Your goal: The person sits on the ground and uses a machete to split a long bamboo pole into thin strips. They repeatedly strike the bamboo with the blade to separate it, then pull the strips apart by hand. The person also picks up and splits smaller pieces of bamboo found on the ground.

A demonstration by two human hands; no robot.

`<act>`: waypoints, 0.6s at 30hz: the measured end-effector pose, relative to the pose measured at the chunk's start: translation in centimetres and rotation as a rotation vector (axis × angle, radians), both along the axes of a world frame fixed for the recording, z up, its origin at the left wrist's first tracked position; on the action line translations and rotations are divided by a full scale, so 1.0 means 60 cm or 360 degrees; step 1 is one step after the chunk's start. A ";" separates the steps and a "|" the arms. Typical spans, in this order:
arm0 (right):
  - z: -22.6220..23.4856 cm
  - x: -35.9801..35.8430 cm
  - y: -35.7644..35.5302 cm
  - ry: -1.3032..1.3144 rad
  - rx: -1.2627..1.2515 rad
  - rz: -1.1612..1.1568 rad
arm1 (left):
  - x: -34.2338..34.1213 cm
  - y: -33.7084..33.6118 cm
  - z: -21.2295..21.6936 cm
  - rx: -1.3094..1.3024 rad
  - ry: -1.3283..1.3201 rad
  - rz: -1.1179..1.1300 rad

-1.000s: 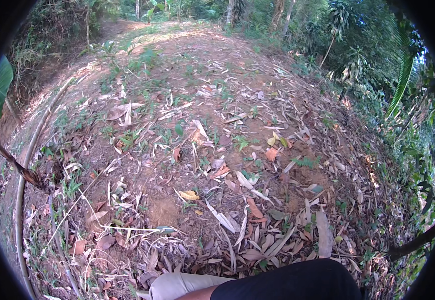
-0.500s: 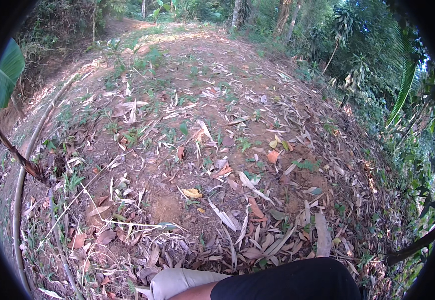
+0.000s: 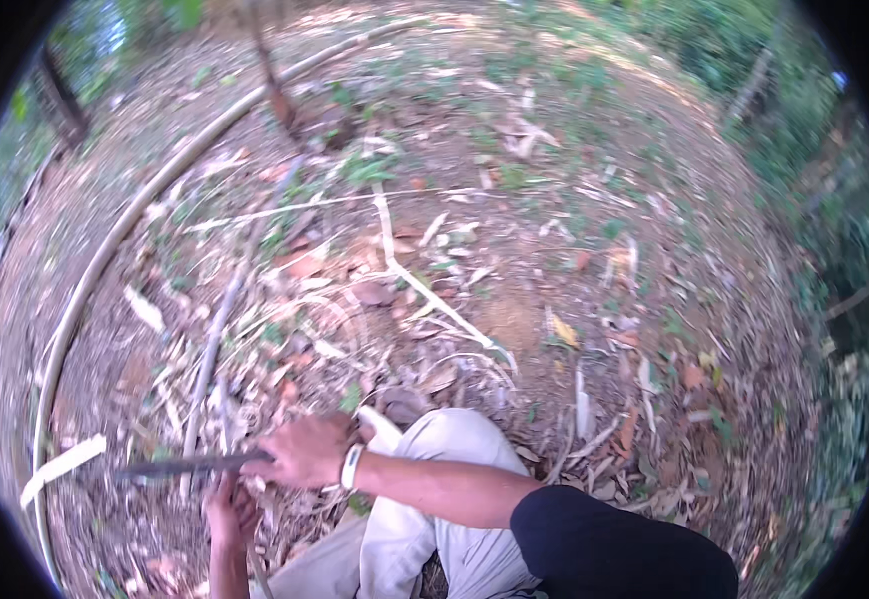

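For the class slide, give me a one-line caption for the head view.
Right hand grips a dark blade over leaf-strewn ground; left hand grasps thin stems below it.

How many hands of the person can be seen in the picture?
2. The right hand grips a dark blade at lower left; the left hand is just below it, near thin stalks.

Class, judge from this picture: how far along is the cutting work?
Done: one short pale piece lies on the leaf litter, possibly cut. In hand: the right hand grips a dark blade pointing left, above the left hand among thin stems. Left: the long pale pole looks whole.
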State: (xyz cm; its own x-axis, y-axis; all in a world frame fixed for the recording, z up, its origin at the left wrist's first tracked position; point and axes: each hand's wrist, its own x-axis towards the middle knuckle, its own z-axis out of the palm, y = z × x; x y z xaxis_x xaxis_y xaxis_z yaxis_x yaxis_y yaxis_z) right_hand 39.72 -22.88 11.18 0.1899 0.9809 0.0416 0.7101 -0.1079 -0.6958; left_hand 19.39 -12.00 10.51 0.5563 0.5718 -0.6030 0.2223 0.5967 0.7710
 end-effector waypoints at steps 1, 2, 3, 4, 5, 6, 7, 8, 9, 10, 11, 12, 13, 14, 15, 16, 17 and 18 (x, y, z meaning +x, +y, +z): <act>0.008 0.002 0.006 -0.0153 -0.0105 -0.0047 | 0.015 0.001 0.018 0.0057 -0.0002 0.0032; 0.016 0.004 0.008 -0.0191 -0.0192 -0.0022 | 0.019 0.003 0.028 0.0135 0.0037 -0.0056; 0.016 0.005 0.000 -0.0324 -0.0045 -0.0182 | 0.035 0.003 0.030 0.0138 -0.0088 -0.0086; 0.010 -0.001 0.003 -0.0267 0.0086 -0.0217 | 0.031 0.007 0.035 0.0186 -0.0101 -0.0073; 0.024 -0.020 0.013 -0.0238 0.0142 -0.0150 | 0.004 0.012 0.037 0.0158 -0.0167 -0.0083; 0.036 -0.034 0.018 -0.0239 0.0174 -0.0137 | -0.009 0.009 0.050 0.0213 -0.0138 -0.0037; 0.043 -0.042 0.017 -0.0318 0.0207 -0.0128 | -0.018 0.006 0.055 0.0291 -0.0121 -0.0043; 0.035 -0.047 0.013 -0.0396 0.0217 -0.0140 | -0.025 0.003 0.046 0.0365 -0.0057 -0.0049; 0.028 -0.054 0.012 -0.0450 0.0272 -0.0143 | -0.036 0.002 0.032 0.0613 0.0025 -0.0084; 0.025 -0.055 0.011 -0.0517 0.0252 -0.0116 | -0.045 0.001 0.023 0.0866 0.0113 -0.0127; 0.025 -0.052 0.007 -0.0582 0.0229 -0.0101 | -0.047 -0.008 0.023 0.1107 0.0217 -0.0145; 0.026 -0.047 0.004 -0.0644 0.0209 -0.0091 | -0.047 -0.020 0.024 0.1351 0.0324 -0.0167; 0.020 -0.037 0.008 -0.0606 0.0271 -0.0178 | -0.048 -0.031 0.029 0.1598 0.0434 -0.0190; 0.011 -0.019 0.011 -0.0557 0.0219 -0.0277 | -0.051 -0.048 0.045 0.1550 0.0472 -0.0223; 0.004 0.009 0.010 -0.0516 0.0154 -0.0400 | -0.045 -0.065 0.064 0.1496 0.0491 -0.0277; -0.003 0.033 0.007 -0.0476 0.0089 -0.0522 | -0.038 -0.076 0.073 0.1443 0.0510 -0.0331; 0.008 0.026 0.009 -0.0429 0.0132 -0.0492 | -0.042 -0.073 0.070 0.1492 0.0498 -0.0290; 0.010 0.011 0.002 -0.0520 0.0158 -0.0361 | -0.048 -0.071 0.070 0.1529 0.0505 -0.0268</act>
